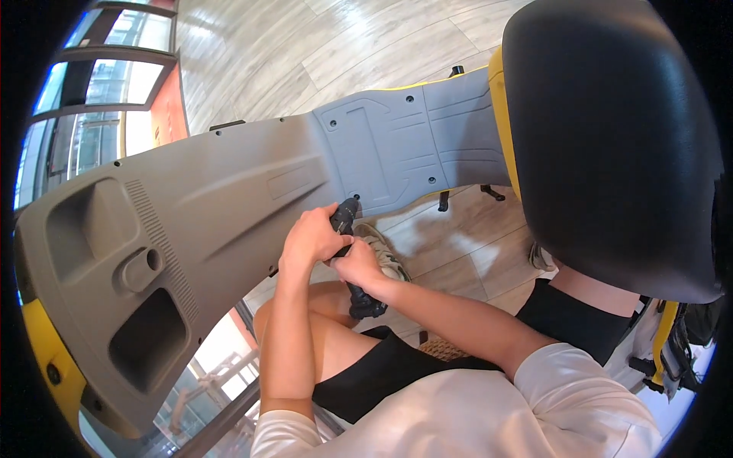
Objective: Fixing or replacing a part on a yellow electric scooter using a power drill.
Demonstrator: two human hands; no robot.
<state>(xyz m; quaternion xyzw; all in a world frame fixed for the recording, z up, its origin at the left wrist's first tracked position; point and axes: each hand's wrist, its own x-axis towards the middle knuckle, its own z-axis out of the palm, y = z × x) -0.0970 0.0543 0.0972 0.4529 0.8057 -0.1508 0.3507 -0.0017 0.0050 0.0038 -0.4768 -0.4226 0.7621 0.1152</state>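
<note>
Both my hands hold a black power drill (366,301), pointed away from me at a screw hole (356,197) in the near left corner of the blue-grey panel (382,153). Whether its tip touches the hole I cannot tell. My left hand (313,235) is wrapped round the drill's front part. My right hand (356,262) is closed on it just behind, lower in the picture. The panel has several dark screw points and joins a grey moulded plastic body (221,175) on the left, which has storage recesses and a round holder.
A large black padded seat (603,137) with yellow trim rises at the right. My legs and a shoe (393,259) are below the panel, over a wood-look floor (359,42). A glazed frame (122,30) stands at the upper left. Black and yellow parts (664,343) are at the lower right.
</note>
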